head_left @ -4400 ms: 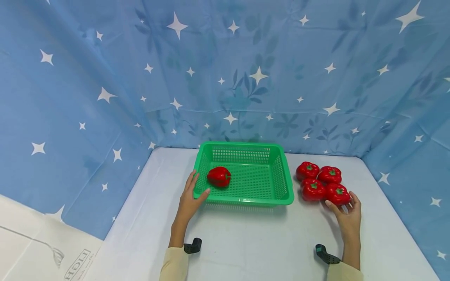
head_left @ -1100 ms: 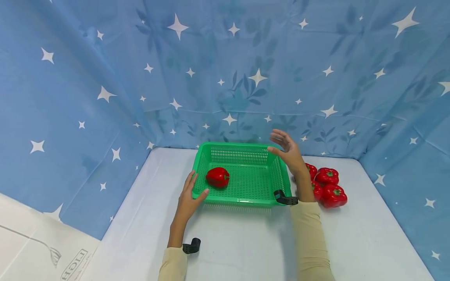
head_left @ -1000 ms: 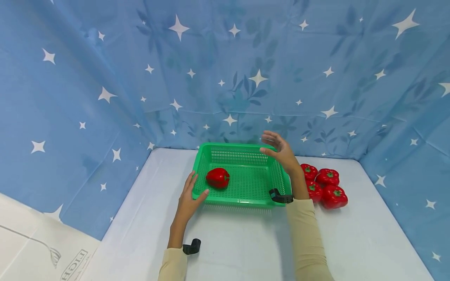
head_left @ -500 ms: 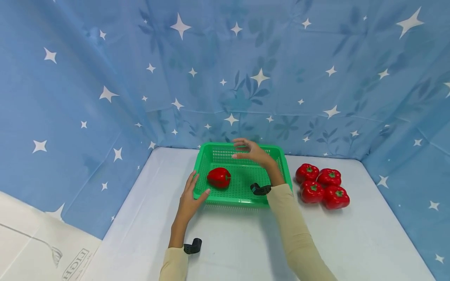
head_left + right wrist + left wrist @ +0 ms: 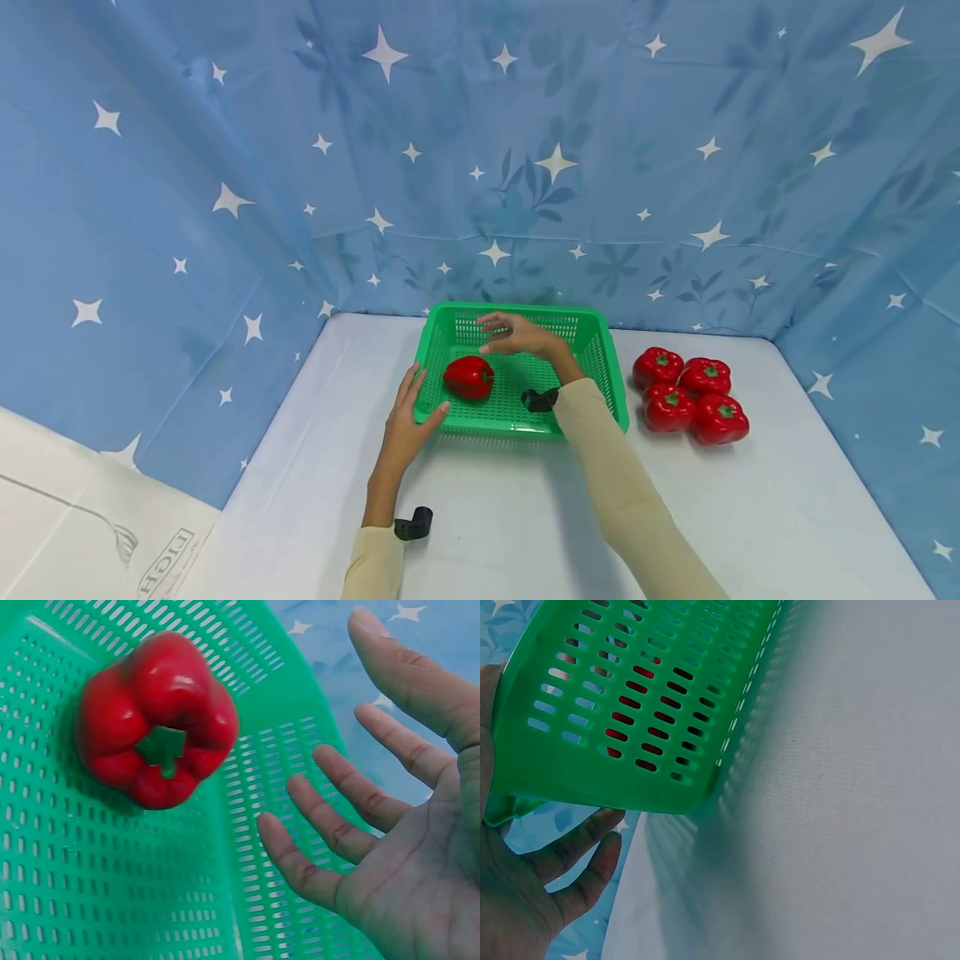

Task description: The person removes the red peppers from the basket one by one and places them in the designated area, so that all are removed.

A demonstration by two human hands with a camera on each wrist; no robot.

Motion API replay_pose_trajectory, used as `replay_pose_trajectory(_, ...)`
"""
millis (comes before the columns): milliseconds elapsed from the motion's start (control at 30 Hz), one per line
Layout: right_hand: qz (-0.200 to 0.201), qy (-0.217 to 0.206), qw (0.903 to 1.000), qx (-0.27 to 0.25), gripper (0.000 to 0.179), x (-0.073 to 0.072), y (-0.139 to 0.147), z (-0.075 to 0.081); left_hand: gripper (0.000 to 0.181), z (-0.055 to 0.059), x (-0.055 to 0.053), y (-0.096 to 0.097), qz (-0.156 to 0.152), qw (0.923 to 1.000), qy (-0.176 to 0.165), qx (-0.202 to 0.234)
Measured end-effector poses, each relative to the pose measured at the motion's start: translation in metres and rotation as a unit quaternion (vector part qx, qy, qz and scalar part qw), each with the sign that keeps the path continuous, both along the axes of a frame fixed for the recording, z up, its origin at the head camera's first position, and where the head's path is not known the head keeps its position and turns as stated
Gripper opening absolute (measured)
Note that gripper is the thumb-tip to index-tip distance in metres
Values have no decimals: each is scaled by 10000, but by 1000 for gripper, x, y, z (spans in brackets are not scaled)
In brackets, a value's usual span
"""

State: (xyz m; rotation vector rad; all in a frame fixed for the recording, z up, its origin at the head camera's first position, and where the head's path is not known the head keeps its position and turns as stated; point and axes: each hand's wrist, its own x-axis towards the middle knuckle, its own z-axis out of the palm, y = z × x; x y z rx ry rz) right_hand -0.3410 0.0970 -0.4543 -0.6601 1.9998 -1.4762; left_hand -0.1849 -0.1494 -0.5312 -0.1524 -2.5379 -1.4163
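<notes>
A green plastic basket (image 5: 525, 431) holds one red bell pepper (image 5: 468, 377), which lies on its side toward the left with its green stem facing right. My right hand (image 5: 519, 336) hovers over the basket just behind and right of that pepper. In the right wrist view its spread, gently bent fingers (image 5: 330, 817) hold nothing, and the pepper sits apart from them. At the basket's front left corner is my left hand (image 5: 405, 429), thumb and fingers spread along the rim. The left wrist view shows those fingers (image 5: 592, 877) reaching along the outside of the perforated wall.
Several more red bell peppers (image 5: 669, 407) stand in a cluster on the white table (image 5: 487, 517), right of the basket. A blue star-patterned curtain (image 5: 480, 150) rises behind the table and along both sides.
My right hand has left the pepper cluster, swung over the basket's right side, and then moved left and down toward the pepper inside. The left hand has stayed at the corner.
</notes>
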Motion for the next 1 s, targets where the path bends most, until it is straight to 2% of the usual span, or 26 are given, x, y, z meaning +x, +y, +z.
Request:
replay_pose_trajectory(300, -83, -544, 9975, 440, 70, -5, -4, -13, 75, 0, -1, 1, 32, 10000, 49, -17)
replay_pose_trajectory(633, 45, -826, 9916, 998, 75, -5, -14, -29, 79, 1, 0, -1, 11, 10000, -23, -33)
replay_pose_trajectory(1000, -24, -1087, 9877, 1121, 80, 1, -23, -33, 77, 2, 0, 0, -22, 9999, -119, 29)
